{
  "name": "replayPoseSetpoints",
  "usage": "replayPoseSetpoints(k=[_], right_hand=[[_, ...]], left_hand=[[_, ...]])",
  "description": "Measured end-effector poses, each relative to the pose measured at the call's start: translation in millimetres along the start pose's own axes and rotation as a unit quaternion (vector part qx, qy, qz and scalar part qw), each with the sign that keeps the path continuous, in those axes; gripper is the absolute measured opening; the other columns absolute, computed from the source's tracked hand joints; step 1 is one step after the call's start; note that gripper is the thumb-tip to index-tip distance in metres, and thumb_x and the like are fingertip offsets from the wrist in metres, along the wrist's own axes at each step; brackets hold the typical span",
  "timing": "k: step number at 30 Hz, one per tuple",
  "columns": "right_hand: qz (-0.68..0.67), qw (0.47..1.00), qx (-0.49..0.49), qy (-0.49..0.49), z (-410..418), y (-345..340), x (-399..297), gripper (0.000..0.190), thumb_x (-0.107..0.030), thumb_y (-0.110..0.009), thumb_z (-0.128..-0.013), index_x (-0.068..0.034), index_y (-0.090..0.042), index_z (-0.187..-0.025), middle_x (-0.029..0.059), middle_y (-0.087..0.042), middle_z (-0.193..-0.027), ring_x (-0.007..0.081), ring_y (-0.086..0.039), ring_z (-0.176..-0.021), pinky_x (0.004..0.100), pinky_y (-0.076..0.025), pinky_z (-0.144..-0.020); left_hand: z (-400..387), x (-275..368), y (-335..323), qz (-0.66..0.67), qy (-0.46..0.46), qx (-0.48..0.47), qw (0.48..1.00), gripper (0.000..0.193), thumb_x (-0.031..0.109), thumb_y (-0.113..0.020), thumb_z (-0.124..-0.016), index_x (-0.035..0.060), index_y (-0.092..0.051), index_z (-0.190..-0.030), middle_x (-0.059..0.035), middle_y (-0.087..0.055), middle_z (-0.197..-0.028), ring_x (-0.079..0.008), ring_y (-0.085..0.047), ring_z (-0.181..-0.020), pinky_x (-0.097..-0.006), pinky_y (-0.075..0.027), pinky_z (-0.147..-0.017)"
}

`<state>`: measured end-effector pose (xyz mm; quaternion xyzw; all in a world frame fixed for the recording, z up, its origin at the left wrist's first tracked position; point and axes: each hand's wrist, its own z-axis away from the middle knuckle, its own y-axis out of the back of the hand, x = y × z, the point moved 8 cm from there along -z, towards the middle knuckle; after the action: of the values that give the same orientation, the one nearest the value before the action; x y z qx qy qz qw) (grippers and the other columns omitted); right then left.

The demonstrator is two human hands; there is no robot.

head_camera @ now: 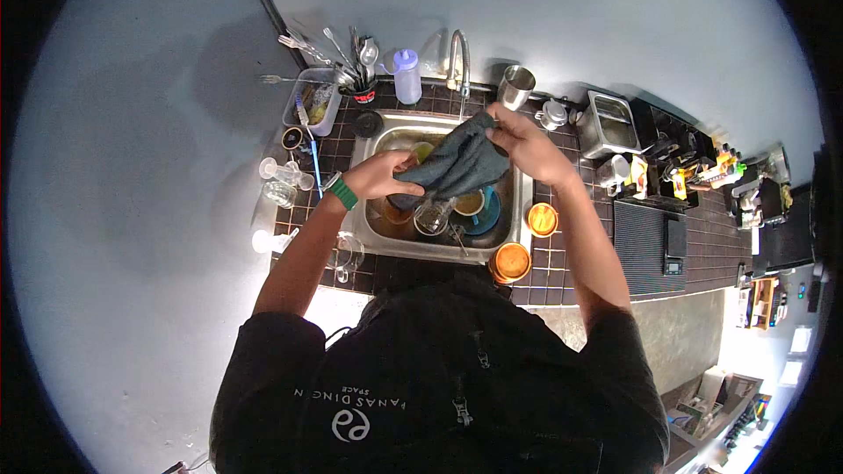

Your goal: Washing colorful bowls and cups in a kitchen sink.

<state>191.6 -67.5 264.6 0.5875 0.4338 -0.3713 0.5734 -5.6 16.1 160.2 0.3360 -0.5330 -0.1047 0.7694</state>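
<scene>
A dark grey cloth point(458, 161) is stretched above the sink point(395, 247). My left hand point(382, 174), with a green watch band at the wrist, grips its lower left end. My right hand point(527, 145) pinches its upper right corner. Under the cloth, the basin holds a clear glass point(433, 217), a blue dish point(485, 217), a cup with yellowish content point(469, 203) and other dishes, partly hidden. The curved metal faucet point(465, 56) stands behind the sink.
Cutlery in a holder point(364, 93), a squeeze bottle point(407, 79) and a steel cup point(516, 87) line the back. Orange-topped containers point(511, 262) sit by the sink's right edge. Glassware point(282, 194) lies left; a scale point(674, 247) rests on a ribbed mat right.
</scene>
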Motion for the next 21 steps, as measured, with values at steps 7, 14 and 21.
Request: replayPoseSetpoints(k=[7, 14, 21], right_hand=[[0.126, 0.991, -0.025, 0.032, -2.3, 0.7, -62.1, 0.022, 0.0, -0.049, -0.098, -0.001, -0.057, -0.118, 0.0075, -0.065, -0.11, 0.0154, -0.059, -0.102, 0.0271, -0.044, -0.092], [-0.03, 0.986, 0.058, -0.154, 6.2, 11.3, 8.2, 0.048, -0.014, -0.052, -0.092, 0.001, -0.053, -0.138, 0.0098, -0.062, -0.125, 0.0193, -0.056, -0.11, 0.0306, -0.042, -0.1], [-0.016, 0.996, -0.015, -0.084, 26.0, -35.3, 41.2, 0.078, -0.054, -0.07, -0.083, -0.003, -0.051, -0.139, 0.0129, -0.057, -0.128, 0.0239, -0.058, -0.103, 0.0339, -0.048, -0.091]], left_hand=[[30.4, 46.4, 46.8, 0.054, -0.114, 0.062, 0.99, 0.045, 0.014, -0.075, -0.084, 0.0002, -0.054, -0.122, -0.0127, -0.059, -0.113, -0.0177, -0.057, -0.11, -0.0346, -0.045, -0.097], [35.5, 106.3, 87.0, 0.034, -0.156, 0.074, 0.984, 0.033, 0.007, -0.068, -0.085, -0.0001, -0.058, -0.115, -0.0139, -0.065, -0.097, -0.0242, -0.064, -0.096, -0.0367, -0.049, -0.089], [14.6, 194.5, 91.3, -0.1, -0.271, -0.023, 0.957, 0.034, -0.005, -0.06, -0.072, -0.0002, -0.063, -0.105, -0.0137, -0.064, -0.098, -0.0303, -0.064, -0.096, -0.039, -0.049, -0.087]])
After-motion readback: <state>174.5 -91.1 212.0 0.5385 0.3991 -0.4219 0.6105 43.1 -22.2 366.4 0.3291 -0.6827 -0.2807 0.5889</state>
